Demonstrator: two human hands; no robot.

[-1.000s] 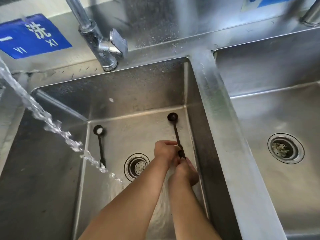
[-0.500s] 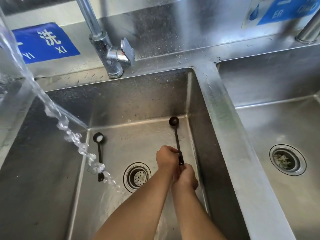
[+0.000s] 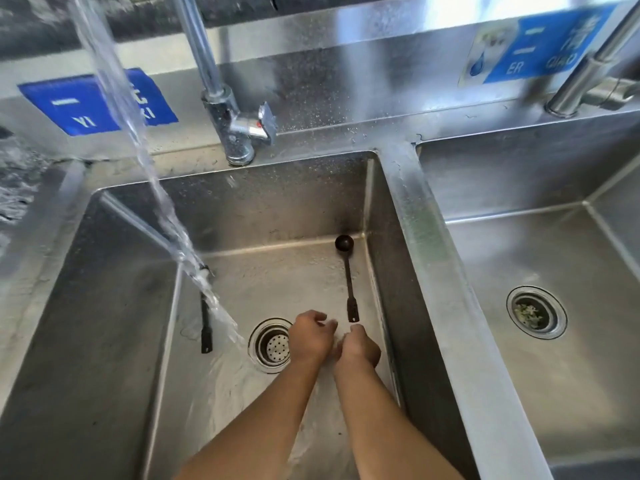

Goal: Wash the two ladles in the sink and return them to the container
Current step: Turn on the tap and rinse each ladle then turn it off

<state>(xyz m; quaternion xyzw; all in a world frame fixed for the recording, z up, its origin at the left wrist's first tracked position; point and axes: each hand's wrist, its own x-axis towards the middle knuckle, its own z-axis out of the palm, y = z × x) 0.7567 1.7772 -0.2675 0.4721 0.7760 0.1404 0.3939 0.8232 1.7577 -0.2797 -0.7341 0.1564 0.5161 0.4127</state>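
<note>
Both hands sit low in the left sink (image 3: 114,306), beside the drain (image 3: 272,344); the left hand (image 3: 311,336) and right hand (image 3: 360,348) have loosely curled fingers holding nothing; one ladle (image 3: 349,282) lies along the right wall, just beyond the right hand; the other ladle (image 3: 206,327) lies near the left wall under the running water (image 3: 152,188).

Both forearms are bare, without sleeves, gloves or jewellery.

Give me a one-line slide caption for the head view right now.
Both hands, left and right, empty just below the right ladle on the sink floor; water stream hits the left ladle.
</note>
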